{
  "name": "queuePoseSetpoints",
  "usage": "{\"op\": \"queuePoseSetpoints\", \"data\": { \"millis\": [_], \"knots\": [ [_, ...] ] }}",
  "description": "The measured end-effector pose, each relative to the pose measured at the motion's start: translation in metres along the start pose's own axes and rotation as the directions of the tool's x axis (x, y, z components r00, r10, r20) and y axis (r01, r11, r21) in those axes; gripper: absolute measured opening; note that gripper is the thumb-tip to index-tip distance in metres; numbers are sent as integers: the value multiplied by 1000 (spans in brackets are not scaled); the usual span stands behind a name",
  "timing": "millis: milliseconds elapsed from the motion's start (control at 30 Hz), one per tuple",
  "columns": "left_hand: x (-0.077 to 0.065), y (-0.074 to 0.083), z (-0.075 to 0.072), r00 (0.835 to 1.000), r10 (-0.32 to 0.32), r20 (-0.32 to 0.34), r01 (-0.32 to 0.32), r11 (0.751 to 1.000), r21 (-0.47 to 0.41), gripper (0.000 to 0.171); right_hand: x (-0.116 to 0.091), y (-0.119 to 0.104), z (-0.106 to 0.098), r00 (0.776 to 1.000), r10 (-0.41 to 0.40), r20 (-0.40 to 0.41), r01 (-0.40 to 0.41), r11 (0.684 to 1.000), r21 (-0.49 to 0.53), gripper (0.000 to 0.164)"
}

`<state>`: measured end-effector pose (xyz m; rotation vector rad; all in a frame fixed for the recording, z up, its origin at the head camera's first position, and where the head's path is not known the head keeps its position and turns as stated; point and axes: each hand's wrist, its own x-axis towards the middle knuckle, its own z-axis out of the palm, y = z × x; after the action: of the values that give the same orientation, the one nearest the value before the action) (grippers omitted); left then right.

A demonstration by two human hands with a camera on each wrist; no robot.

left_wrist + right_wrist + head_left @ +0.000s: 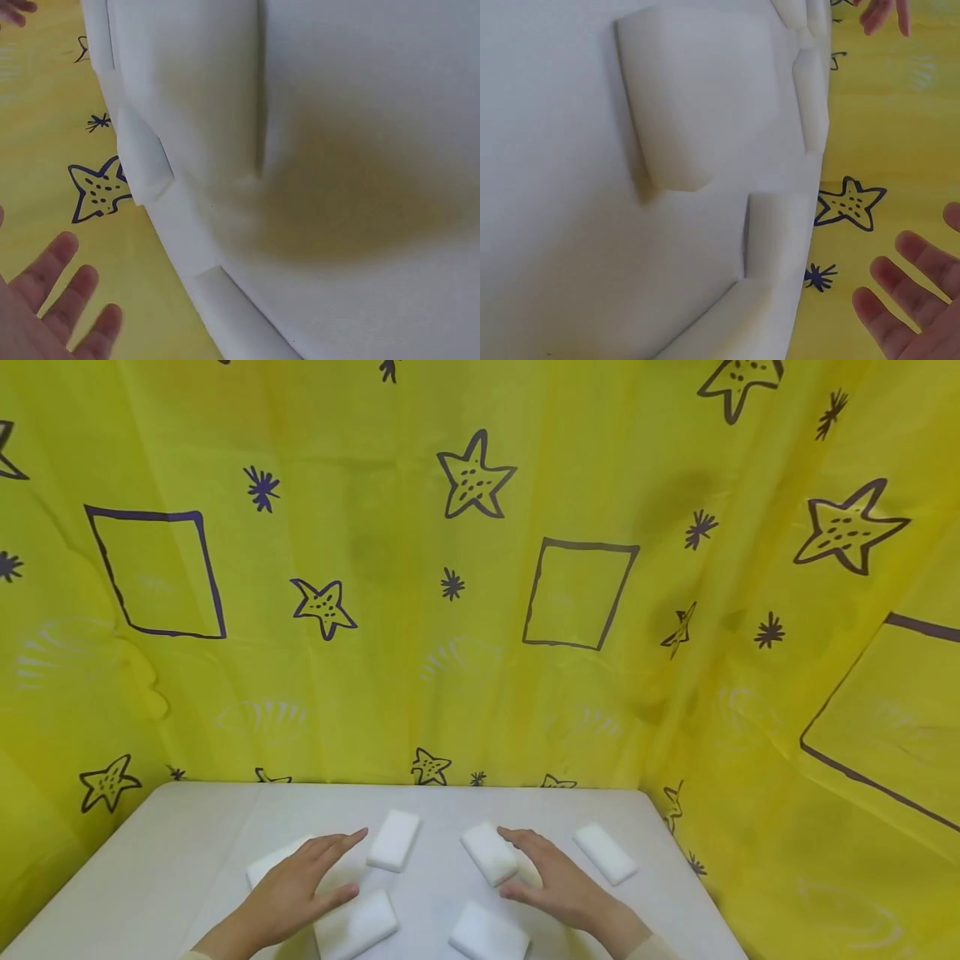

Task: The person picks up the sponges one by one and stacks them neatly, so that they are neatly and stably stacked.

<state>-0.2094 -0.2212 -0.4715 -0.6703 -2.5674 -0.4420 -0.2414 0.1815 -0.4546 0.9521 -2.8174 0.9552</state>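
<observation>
Several white rectangular blocks, which look like foam sponges, lie on the white table. My left hand hovers with extended fingers and nothing in its grasp. A front left block lies under its thumb, and another block is partly hidden behind it. Farther back, a block lies just past the fingertips. My right hand is likewise spread and holds nothing; its thumb and fingertips overlap the edge of a back block. A front block sits below its thumb, and one more lies beyond its knuckles.
The white table has rounded back corners. A yellow curtain with starfish drawings hangs close behind it and along both sides.
</observation>
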Motion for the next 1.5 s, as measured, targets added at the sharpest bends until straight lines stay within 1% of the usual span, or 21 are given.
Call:
{"op": "queuePoseSetpoints", "data": {
  "millis": [67, 167, 267, 400, 567, 700, 833, 967, 1167, 1233, 1300, 1367, 1500],
  "knots": [
    [-3, 0, 0, 999, -38, 28, 39, 999, -20, 66, -3, 1, 2, 1000, 9, 9, -9, 999, 53, 66],
    [-9, -1, 0, 992, -94, 84, 99, 994, -50, 65, -7, 3, 6, 1000, 17, 22, -20, 991, 130, 67],
    [-15, -3, 1, 984, -123, 129, 133, 988, -76, 65, -11, 5, 10, 999, 30, 29, -33, 989, 146, 69],
    [-20, -4, 1, 978, -138, 159, 157, 981, -117, 66, -13, 8, 14, 999, 33, 22, -36, 991, 131, 71],
    [-24, -5, 5, 980, -134, 150, 153, 981, -123, 66, -17, 9, 17, 999, 28, 18, -30, 990, 140, 73],
    [-28, -7, 8, 980, -131, 148, 148, 983, -110, 65, -21, 9, 21, 998, 55, 39, -60, 986, 155, 74],
    [-32, -8, 11, 985, -110, 137, 122, 988, -90, 66, -24, 9, 25, 996, 71, 48, -78, 982, 172, 75],
    [-34, -10, 14, 990, -88, 112, 98, 992, -86, 67, -26, 10, 29, 997, 59, 45, -66, 982, 175, 79],
    [-37, -12, 21, 996, -65, 57, 69, 996, -56, 68, -29, 13, 35, 1000, 2, 23, -6, 987, 161, 81],
    [-39, -13, 23, 996, -69, 60, 72, 996, -47, 69, -30, 14, 36, 1000, -14, 21, 11, 986, 167, 80],
    [-40, -14, 24, 993, -83, 84, 87, 995, -43, 69, -30, 15, 38, 1000, -19, 23, 15, 986, 169, 80],
    [-40, -14, 25, 986, -106, 126, 113, 992, -48, 70, -31, 16, 39, 999, -15, 28, 10, 985, 171, 79],
    [-39, -13, 23, 961, -156, 228, 177, 981, -75, 72, -33, 18, 40, 999, 3, 41, -11, 983, 182, 79]
  ]
}}
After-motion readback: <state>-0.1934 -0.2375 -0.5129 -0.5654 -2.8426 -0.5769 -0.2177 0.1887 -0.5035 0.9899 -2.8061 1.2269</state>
